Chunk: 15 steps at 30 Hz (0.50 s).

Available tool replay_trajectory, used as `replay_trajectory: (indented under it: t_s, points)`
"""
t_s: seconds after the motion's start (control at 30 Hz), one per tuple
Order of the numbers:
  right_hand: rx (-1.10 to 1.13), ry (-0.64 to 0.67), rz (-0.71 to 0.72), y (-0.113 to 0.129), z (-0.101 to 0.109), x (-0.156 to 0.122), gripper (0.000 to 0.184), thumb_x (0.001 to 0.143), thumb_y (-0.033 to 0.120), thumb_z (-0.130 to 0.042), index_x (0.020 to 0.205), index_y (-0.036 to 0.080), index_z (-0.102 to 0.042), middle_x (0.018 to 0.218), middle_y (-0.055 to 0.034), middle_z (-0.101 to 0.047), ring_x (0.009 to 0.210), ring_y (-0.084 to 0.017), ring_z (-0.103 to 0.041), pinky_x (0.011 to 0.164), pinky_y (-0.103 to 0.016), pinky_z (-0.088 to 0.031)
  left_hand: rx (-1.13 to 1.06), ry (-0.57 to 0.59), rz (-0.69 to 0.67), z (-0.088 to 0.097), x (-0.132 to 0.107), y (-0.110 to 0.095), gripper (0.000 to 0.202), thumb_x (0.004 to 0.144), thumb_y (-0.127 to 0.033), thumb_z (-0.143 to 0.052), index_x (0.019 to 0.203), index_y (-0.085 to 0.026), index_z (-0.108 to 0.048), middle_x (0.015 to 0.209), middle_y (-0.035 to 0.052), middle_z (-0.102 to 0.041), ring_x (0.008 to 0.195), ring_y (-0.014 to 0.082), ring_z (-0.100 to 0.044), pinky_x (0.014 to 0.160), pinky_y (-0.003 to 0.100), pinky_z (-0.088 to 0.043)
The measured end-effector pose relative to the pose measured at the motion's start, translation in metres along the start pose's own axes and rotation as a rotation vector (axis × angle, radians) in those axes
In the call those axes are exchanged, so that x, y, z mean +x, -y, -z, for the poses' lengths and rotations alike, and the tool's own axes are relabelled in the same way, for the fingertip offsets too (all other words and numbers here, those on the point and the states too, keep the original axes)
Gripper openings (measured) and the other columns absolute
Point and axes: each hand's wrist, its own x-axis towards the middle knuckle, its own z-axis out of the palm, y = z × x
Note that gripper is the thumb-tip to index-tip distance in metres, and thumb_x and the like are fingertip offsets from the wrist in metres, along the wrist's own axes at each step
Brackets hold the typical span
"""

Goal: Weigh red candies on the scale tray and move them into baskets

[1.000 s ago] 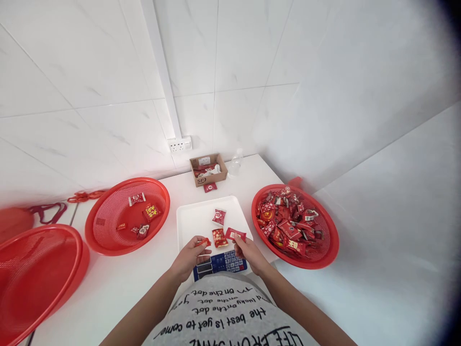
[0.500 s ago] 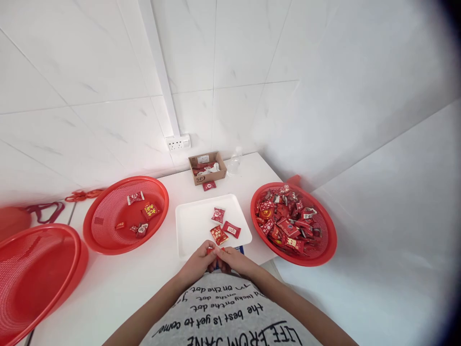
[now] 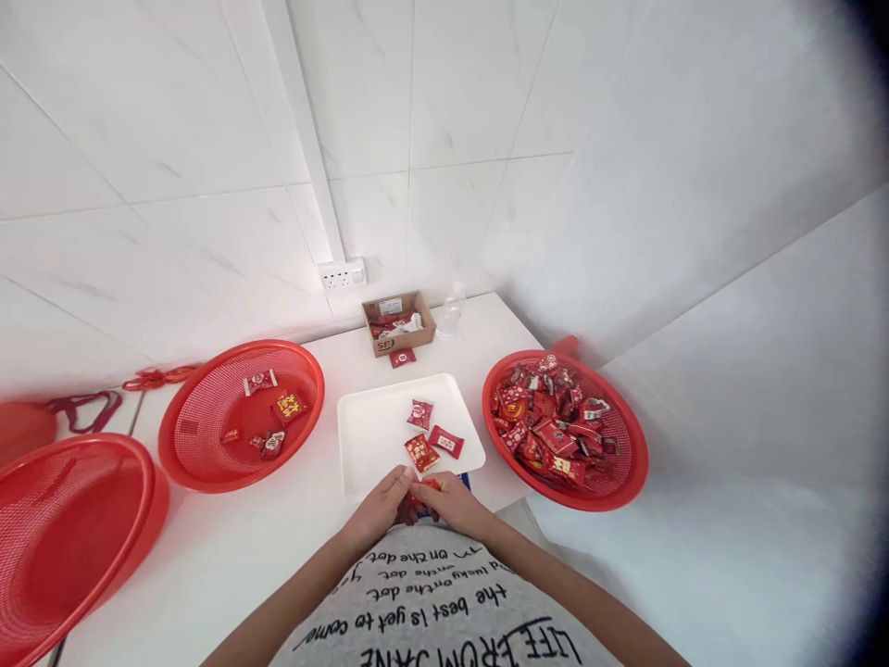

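Observation:
My left hand (image 3: 381,505) and my right hand (image 3: 455,506) meet close to my shirt, at the near edge of a white tray (image 3: 368,421). Both are closed, fingertips pinching a small red candy packet (image 3: 414,500) that the fingers mostly cover. On the tray, just beyond my hands, lie three wrapped candies: a red one with gold print (image 3: 421,453), a red one with a pale label (image 3: 446,442) and a red-and-white one (image 3: 420,414). Something dark blue (image 3: 465,481) shows partly behind my right hand.
To the right stands a red mesh basket (image 3: 640,454) heaped with wrapped candies. A red basket (image 3: 198,445) on the left holds several; another red basket (image 3: 139,519) sits nearer. At the back are a cardboard box (image 3: 403,345), a candy packet (image 3: 402,358) and a clear bottle (image 3: 452,313).
My fingers have shifted on the packet, and the right fingertips sit slightly apart from the left thumb. More red of the packet shows. The tray and baskets stay put.

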Motion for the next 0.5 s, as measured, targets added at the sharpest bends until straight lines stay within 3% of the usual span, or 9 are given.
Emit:
replay_trajectory:
  t_s: [0.23,0.37,0.5]
  points:
    - [0.027,0.045,-0.031,-0.005,0.002,0.000,0.056,0.078,0.069,-0.034,0.059,0.018,-0.048,0.053,0.0016,-0.048,0.047,-0.010,-0.043,0.048,-0.024,-0.032,0.060,-0.010,-0.052,0.000,-0.002,-0.004,0.042,0.074,-0.060,-0.052,0.082,-0.019,-0.046,0.061,-0.0033,-0.055,0.056,0.0118,-0.049,0.057,0.025,-0.035]
    - [-0.033,-0.003,-0.027,0.001,0.006,-0.003,0.047,0.082,0.062,-0.035,0.069,0.019,-0.048,0.062,0.0005,-0.051,0.055,-0.012,-0.046,0.051,-0.025,-0.034,0.088,-0.074,-0.094,0.000,-0.005,-0.013,0.034,0.077,-0.052,-0.053,0.083,-0.019,-0.048,0.066,-0.0042,-0.053,0.061,0.0110,-0.048,0.061,0.025,-0.036]
    - [-0.167,-0.103,0.064,0.010,0.011,-0.005,0.035,0.084,0.049,-0.042,0.066,0.020,-0.047,0.063,0.0014,-0.051,0.060,-0.012,-0.046,0.059,-0.026,-0.036,0.129,-0.105,-0.110,0.000,-0.004,-0.015,0.033,0.077,-0.051,-0.052,0.083,-0.018,-0.049,0.065,-0.0052,-0.049,0.060,0.0102,-0.044,0.060,0.024,-0.036]
